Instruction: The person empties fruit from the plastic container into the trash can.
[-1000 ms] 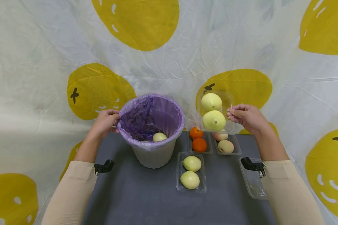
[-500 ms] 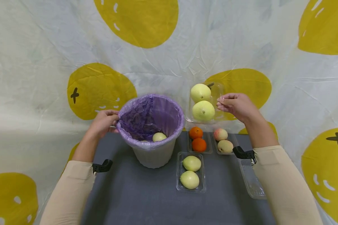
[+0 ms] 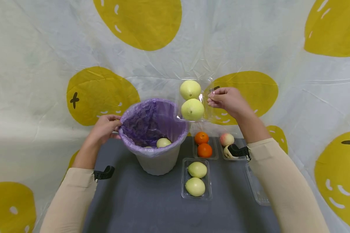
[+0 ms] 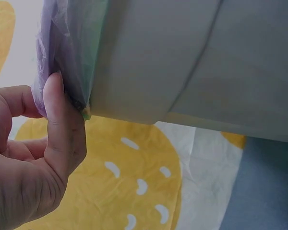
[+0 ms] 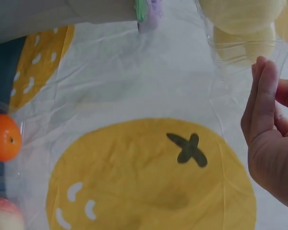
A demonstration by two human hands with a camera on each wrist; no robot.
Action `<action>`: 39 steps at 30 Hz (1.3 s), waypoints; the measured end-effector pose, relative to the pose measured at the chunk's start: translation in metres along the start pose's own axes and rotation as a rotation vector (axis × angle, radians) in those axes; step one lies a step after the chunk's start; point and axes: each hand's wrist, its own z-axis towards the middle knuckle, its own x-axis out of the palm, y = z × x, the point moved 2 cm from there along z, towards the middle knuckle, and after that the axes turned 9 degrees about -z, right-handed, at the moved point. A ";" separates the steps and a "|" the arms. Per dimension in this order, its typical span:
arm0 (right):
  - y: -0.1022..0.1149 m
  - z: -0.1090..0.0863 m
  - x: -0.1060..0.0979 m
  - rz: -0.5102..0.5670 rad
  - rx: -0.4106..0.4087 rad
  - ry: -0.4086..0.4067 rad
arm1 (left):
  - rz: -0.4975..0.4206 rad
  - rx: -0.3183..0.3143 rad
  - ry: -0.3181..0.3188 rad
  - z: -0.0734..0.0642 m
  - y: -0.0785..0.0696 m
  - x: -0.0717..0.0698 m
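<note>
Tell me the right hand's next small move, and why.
Probably bring the tray left until it is above the bin: the right hand pinches its edge with two fruits inside, but in the head view it overlaps only the bin's right side, while the left hand grips the rim.

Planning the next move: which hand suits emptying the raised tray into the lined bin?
Probably the right hand: it pinches the clear tray with two pale yellow fruits, raised near the right side of the bin. The left hand grips the purple liner at the bin's left.
</note>
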 end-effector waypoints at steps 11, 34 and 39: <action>0.006 0.019 0.030 -0.027 -0.025 -0.029 | -0.009 -0.004 0.004 0.001 0.001 0.002; 0.021 0.046 0.077 -0.373 -0.081 -0.024 | 0.013 0.008 -0.011 -0.004 0.005 -0.001; 0.022 0.046 0.084 -0.423 -0.149 -0.028 | 0.015 0.005 -0.010 -0.004 0.004 0.001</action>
